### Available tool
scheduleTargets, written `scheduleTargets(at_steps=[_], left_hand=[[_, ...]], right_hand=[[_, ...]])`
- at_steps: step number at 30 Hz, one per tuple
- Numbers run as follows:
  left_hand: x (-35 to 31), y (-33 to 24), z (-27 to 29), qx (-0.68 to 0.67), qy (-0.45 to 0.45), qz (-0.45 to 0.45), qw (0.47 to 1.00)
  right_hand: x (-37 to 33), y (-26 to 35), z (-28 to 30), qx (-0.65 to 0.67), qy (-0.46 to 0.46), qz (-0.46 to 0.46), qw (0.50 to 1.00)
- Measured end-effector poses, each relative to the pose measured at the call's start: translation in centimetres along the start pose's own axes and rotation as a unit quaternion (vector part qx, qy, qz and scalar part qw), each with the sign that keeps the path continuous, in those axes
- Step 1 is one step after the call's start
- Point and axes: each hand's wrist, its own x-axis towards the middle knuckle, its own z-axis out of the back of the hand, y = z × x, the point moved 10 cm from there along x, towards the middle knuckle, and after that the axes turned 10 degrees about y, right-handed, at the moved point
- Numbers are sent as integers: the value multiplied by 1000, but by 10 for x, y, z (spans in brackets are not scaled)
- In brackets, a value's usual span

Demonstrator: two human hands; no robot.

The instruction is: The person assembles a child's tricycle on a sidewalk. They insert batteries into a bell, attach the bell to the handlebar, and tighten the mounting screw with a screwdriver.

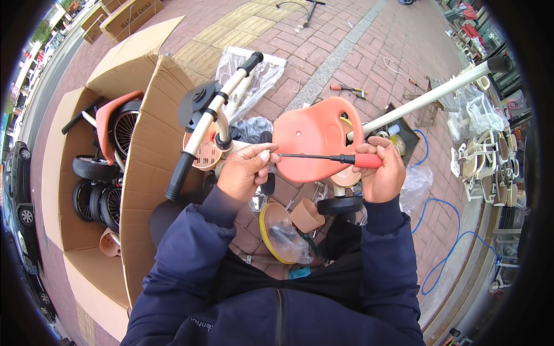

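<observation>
My right hand (382, 171) is wrapped around the red handle of a screwdriver (368, 161), which lies level with its dark shaft pointing left. At the shaft's tip the fingers of my left hand (245, 172) are pinched together; whatever small piece they hold there is too small to make out. Just beyond the shaft sits an orange plastic seat (297, 132) of a child's tricycle. A cream handlebar (214, 109) with black grips stands to its left. From behind the seat a long cream tube (430, 97) slants up to the right.
An open cardboard box (153, 173) at left holds wheels (109, 207) and frame parts. Below my hands lie a yellow-rimmed round tray (268, 225), a tan cup (307, 215) and a black wheel (340, 205). A blue hose (456, 230) and cream frames (490, 161) are at right.
</observation>
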Motion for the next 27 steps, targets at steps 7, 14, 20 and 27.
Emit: scheduleTargets(at_steps=[7,14,20,27], left_hand=[[-2,-4,-7,20,42,-3,999],[-5,-11,-4,158,7,-1,987],[-6,-26,2,255,-35,-30,966],[-2,-32,22,-35,-62,-102,992]], right_hand=[[2,-3,-7,4,8,3,1000],[1,-4,-11,-22,21,11,999],[-8,-1,-36,-117,62,50,990],[-12,-48,-45,-34,108,-132,985]])
